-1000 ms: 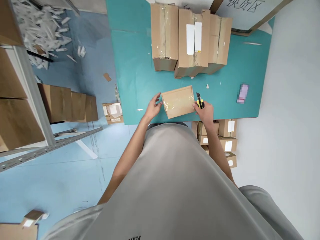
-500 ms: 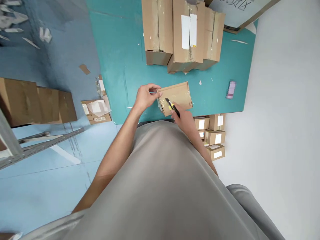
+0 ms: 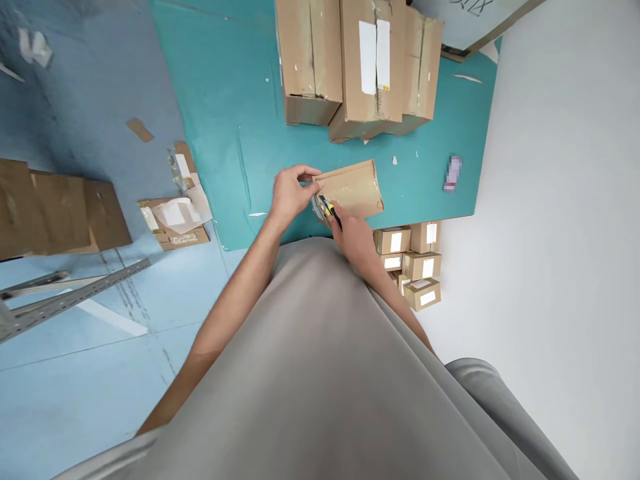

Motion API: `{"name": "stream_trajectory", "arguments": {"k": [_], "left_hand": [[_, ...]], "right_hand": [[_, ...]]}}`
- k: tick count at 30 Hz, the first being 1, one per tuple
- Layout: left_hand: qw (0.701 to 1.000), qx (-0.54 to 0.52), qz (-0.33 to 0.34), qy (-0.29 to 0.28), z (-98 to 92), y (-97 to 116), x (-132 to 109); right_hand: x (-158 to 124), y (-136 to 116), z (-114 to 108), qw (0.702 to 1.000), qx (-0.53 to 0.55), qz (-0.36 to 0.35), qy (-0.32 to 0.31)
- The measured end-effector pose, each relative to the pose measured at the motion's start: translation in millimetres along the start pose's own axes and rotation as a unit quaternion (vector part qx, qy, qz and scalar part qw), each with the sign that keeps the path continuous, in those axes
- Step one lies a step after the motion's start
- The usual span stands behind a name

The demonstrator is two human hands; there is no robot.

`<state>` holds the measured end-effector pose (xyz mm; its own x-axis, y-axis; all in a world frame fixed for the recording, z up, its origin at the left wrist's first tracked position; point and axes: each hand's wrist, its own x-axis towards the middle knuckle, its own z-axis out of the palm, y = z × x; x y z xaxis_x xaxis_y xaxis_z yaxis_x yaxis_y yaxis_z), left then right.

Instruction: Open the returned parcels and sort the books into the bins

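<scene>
A small brown cardboard box [image 3: 355, 187] lies slightly tilted at the near edge of the green tabletop. My left hand [image 3: 292, 193] grips its left end, thumb and fingers pinched at the upper corner. In my right hand [image 3: 354, 237] is a black and yellow utility knife [image 3: 331, 212]. The knife's tip is at the box's left end, close to my left thumb; whether the blade touches the cardboard I cannot tell. Clear tape hangs loose at that left end, partly hidden by my hands.
Three larger taped cartons [image 3: 367, 63] stand at the back of the green table [image 3: 225, 133]. A blurred pinkish item [image 3: 453, 173] lies on the right. Several labelled boxes [image 3: 421, 265] are stacked below the table's edge. Brown cartons [image 3: 60, 213], a metal frame [image 3: 75, 297] and cardboard scraps [image 3: 180, 220] are at the left.
My right hand has moved left with the utility knife, bringing its tip to the box's left end. My left hand keeps its grip. The whole view has shifted slightly.
</scene>
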<state>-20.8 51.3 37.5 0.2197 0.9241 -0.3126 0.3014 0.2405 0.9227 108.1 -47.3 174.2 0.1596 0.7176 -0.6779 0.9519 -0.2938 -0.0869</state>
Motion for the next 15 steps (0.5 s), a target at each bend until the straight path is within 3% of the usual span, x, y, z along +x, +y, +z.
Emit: {"name": "stream_trajectory", "arguments": {"k": [5,11,15], "left_hand": [[1.000,0.004,-0.006,0.008,3.1,1,0],[0.999,-0.002,-0.022,0.027,9.9,2,-9],[0.999,-0.001,-0.017,0.040,9.4,2,-9]], "right_hand": [[-4,-10,-6,1.000,-0.015,0.012,-0.021],[-23,-15,-16,0.994,-0.038,0.039,-0.092],[-15,-15,-13,0.996,-0.043,0.013,-0.074]]}}
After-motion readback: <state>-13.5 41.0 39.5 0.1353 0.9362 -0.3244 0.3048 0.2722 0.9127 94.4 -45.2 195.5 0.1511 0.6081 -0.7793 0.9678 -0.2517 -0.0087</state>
